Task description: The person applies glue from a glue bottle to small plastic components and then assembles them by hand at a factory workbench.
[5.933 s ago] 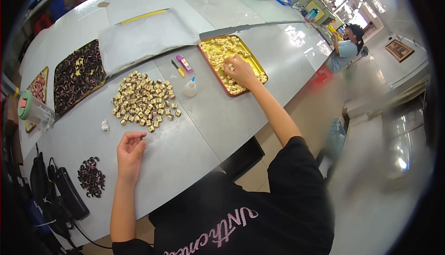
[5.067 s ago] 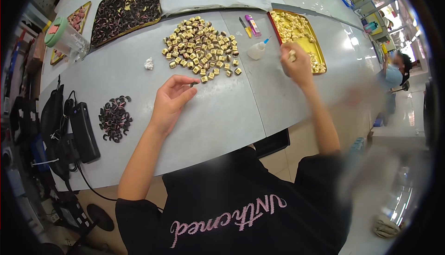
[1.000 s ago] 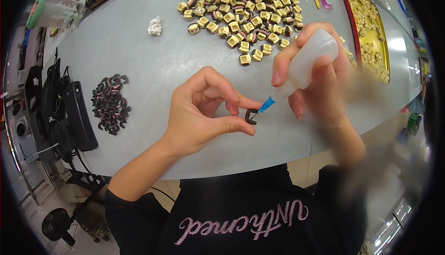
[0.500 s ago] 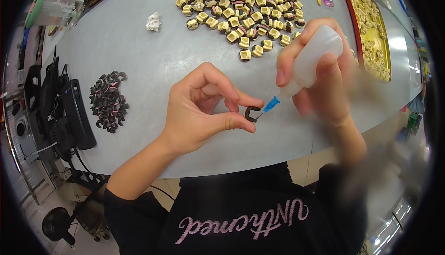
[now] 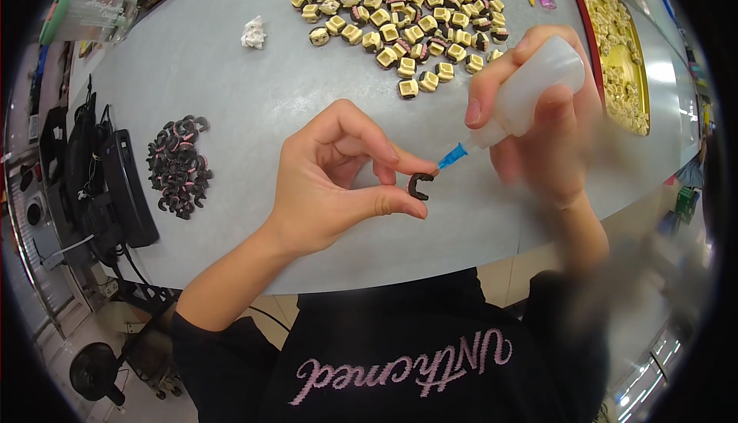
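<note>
Between thumb and forefinger, my left hand [image 5: 334, 173] pinches a small dark C-shaped piece [image 5: 420, 186], its opening turned to the right. My right hand [image 5: 550, 123] is wrapped round a translucent white squeeze bottle [image 5: 542, 84], tilted down to the left. The bottle's blue needle tip [image 5: 452, 156] points at the upper end of the C-shaped piece, close to my left forefinger; whether it touches cannot be made out. Beyond both hands lies a spread of small cream-and-dark pieces with pink parts [image 5: 400, 27].
A heap of dark and pink curved pieces [image 5: 179, 165] lies at the left, beside a black device [image 5: 131, 188]. A crumpled white tissue [image 5: 253, 32] rests farther back. At the right stands a red-edged golden tray [image 5: 615, 61] of cream pieces. A clear green-rimmed container [image 5: 92, 15] is far left.
The bottle and my right hand have shifted slightly up and to the right. Its needle tip has moved from inside the C-shaped piece's opening toward its upper end.
</note>
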{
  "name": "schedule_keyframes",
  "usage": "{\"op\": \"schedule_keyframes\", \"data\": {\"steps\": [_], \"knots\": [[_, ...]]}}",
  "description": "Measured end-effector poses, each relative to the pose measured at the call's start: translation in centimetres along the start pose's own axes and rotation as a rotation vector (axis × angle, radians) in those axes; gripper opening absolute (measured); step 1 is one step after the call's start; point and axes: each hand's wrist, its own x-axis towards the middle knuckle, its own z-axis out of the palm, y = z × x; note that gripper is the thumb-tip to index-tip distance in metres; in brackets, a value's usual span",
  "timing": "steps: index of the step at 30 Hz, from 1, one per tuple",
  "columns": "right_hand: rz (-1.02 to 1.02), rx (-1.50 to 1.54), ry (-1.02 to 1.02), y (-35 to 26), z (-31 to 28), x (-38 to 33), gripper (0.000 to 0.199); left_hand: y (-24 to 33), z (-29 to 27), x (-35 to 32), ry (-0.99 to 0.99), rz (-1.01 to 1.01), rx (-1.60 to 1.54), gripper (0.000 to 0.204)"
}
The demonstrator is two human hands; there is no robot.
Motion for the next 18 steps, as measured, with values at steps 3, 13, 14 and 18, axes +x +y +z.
{"op": "schedule_keyframes", "data": {"steps": [3, 13, 14, 18], "knots": [[-0.001, 0.003, 0.005, 0.3, 0.1, 0.0, 0.061, -0.2, -0.2, -0.1, -0.005, 0.007, 0.002, 0.043], [0.036, -0.08, -0.07, -0.4, -2.6, 0.0, 0.056, 0.2, -0.2, 0.1, 0.013, -0.028, -0.04, 0.043], [-0.01, -0.026, 0.016, -0.1, -3.3, -0.1, 0.057, 0.2, -0.1, 0.1, 0.004, -0.023, -0.047, 0.043], [-0.135, 0.039, 0.138, -1.5, -4.4, 0.0, 0.047, 0.5, 0.1, 0.2, 0.037, -0.073, -0.033, 0.043]]}}
